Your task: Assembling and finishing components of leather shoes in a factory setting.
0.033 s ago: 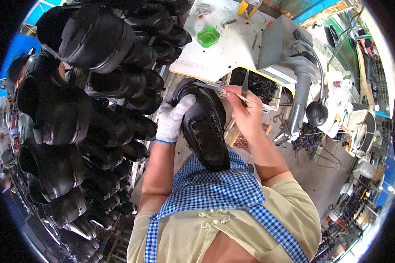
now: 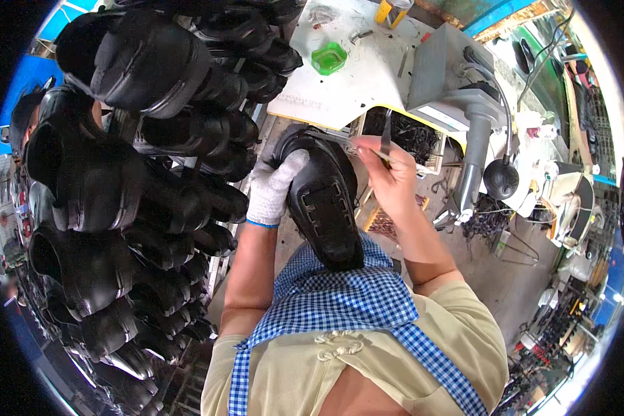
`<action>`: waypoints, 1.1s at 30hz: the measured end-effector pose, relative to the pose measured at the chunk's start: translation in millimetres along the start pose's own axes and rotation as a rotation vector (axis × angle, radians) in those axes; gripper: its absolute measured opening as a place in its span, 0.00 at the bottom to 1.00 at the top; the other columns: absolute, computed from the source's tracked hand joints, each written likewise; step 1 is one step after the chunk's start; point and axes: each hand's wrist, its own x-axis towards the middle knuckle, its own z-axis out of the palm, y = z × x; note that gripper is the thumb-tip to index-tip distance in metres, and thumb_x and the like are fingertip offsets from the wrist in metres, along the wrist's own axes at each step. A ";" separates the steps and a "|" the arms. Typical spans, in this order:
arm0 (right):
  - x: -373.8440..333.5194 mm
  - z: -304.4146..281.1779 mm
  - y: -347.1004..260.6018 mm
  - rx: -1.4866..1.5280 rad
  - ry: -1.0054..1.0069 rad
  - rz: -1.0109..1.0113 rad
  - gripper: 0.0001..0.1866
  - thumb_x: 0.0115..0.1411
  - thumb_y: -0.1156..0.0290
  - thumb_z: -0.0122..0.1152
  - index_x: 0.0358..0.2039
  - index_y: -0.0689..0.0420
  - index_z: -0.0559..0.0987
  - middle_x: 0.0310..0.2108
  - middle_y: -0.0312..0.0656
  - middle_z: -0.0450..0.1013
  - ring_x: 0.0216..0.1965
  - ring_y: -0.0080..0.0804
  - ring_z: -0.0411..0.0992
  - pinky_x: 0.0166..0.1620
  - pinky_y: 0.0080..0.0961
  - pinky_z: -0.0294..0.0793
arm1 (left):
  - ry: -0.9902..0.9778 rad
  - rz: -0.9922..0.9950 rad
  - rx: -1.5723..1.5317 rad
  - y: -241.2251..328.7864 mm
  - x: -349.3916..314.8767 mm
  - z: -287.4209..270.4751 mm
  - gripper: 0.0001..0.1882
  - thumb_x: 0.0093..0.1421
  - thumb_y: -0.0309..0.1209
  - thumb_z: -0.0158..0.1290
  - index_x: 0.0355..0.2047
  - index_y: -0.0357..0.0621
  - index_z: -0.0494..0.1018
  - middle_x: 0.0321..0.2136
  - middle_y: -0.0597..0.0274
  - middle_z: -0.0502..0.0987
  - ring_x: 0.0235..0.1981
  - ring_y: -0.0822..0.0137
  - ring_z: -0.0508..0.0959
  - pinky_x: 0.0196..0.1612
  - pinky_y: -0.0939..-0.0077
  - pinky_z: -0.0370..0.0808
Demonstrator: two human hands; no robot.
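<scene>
A black shoe (image 2: 326,201) stands upright against my lap, its toe toward my body and its laced-style eyelet front facing up. My left hand (image 2: 272,186), in a white knit glove with a blue cuff, grips the shoe's left side near the heel opening. My bare right hand (image 2: 390,173) is at the opening's right edge, fingers closed around a thin silvery tool (image 2: 341,139) whose tip reaches over the shoe's collar. The tool's exact kind is unclear. A narrow dark blade-like strip (image 2: 387,130) rises upward beside the right fingers; whether I hold it too cannot be told.
Racks of black shoes (image 2: 97,180) crowd the left side. Ahead is a white worktable (image 2: 312,93) with a green dish (image 2: 329,58) and a yellow can (image 2: 393,12). A grey machine (image 2: 457,83) stands at right, above a bin of black scraps (image 2: 419,139).
My right hand has shifted very slightly, and the dark strip beside it looks darker. The shoe and my left hand have stayed in place.
</scene>
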 end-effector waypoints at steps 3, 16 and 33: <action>4.3 -7.1 4.9 0.007 -0.082 -0.128 0.07 0.58 0.79 0.59 0.38 0.62 0.80 0.37 0.47 0.79 0.36 0.37 0.79 0.38 0.24 0.78 | -0.009 0.010 0.012 2.5 4.9 2.8 0.26 0.54 0.31 0.61 0.53 0.37 0.71 0.46 0.59 0.77 0.46 0.66 0.76 0.53 0.71 0.72; 10.4 4.5 22.7 0.035 0.041 -0.038 0.06 0.56 0.82 0.62 0.35 0.61 0.80 0.34 0.46 0.79 0.34 0.36 0.79 0.39 0.24 0.77 | 0.018 -0.080 0.009 -16.1 34.3 -3.1 0.25 0.54 0.34 0.62 0.51 0.38 0.72 0.45 0.58 0.77 0.43 0.65 0.78 0.49 0.70 0.75; 138.8 88.1 274.9 -0.112 0.416 0.468 0.07 0.54 0.68 0.65 0.34 0.53 0.84 0.30 0.42 0.79 0.32 0.35 0.77 0.37 0.28 0.74 | 0.126 -0.140 -0.099 -36.2 96.3 -4.5 0.25 0.54 0.36 0.63 0.51 0.39 0.74 0.45 0.59 0.78 0.44 0.65 0.78 0.50 0.69 0.76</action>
